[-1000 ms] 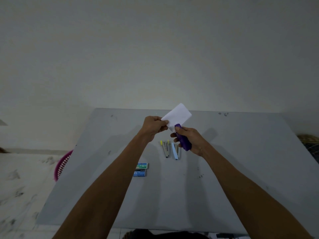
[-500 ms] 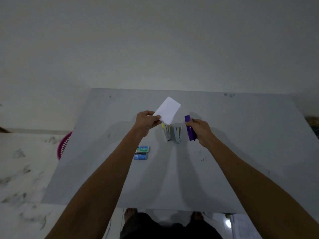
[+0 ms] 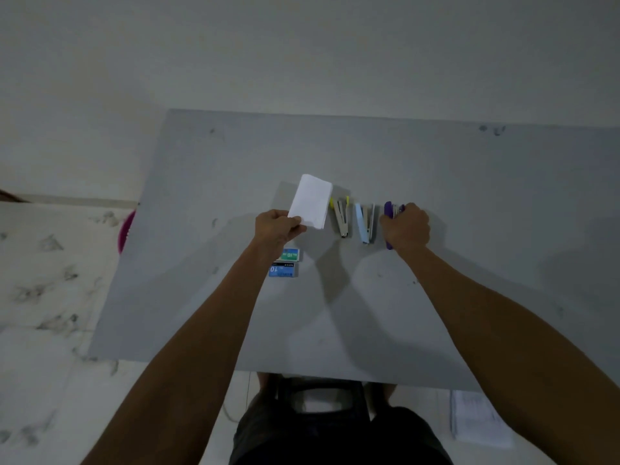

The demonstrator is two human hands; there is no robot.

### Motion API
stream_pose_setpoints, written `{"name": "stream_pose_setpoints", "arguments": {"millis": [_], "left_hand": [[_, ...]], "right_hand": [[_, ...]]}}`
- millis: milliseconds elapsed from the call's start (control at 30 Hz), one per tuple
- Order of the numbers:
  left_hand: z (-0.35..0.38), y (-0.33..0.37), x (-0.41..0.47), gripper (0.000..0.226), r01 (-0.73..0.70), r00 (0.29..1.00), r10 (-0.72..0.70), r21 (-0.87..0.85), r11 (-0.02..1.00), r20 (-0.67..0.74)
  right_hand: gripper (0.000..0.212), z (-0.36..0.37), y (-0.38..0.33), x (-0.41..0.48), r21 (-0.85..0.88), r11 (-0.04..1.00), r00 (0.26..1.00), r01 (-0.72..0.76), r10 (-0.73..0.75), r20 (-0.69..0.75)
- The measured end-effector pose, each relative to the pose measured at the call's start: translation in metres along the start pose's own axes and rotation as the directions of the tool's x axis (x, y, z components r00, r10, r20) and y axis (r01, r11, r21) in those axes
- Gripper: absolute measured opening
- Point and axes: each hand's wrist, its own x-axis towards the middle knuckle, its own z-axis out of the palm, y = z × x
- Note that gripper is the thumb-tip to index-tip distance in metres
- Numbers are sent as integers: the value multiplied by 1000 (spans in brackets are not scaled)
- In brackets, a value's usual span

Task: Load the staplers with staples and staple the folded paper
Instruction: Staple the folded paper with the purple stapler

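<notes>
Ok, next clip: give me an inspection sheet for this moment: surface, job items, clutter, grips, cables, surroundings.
Surface: grey table, a few dark scuffs.
Job's things: folded paper in hand. The yellow stapler and light blue stapler lie open side by side, with the purple stapler at their right. A green staple box and blue staple box sit near the left wrist.
Clutter: nothing seen.
Grips: left hand pinches the folded paper's lower corner. Right hand curls round the purple stapler.
Cables: thin line on the floor by the near edge, maybe a cord.
Surroundings: pink basket left of the table; sheets on the floor at right.
</notes>
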Motion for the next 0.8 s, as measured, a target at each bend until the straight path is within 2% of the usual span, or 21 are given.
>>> {"name": "stream_pose_setpoints", "arguments": {"millis": [500,700,800], "left_hand": [[7,-11,22,13,33,995,-24,96,995,-94],[7,-24,30,26,46,988,-12,226,973,-152],[7,-25,27,17,47,982,12,301,953,-190]], "right_hand": [[51,11,5,5,-97,995,1000,17,-17,-1],[54,12,6,8,-95,995,1000,29,-28,13],[57,12,5,8,-96,995,1000,21,-19,20]]}}
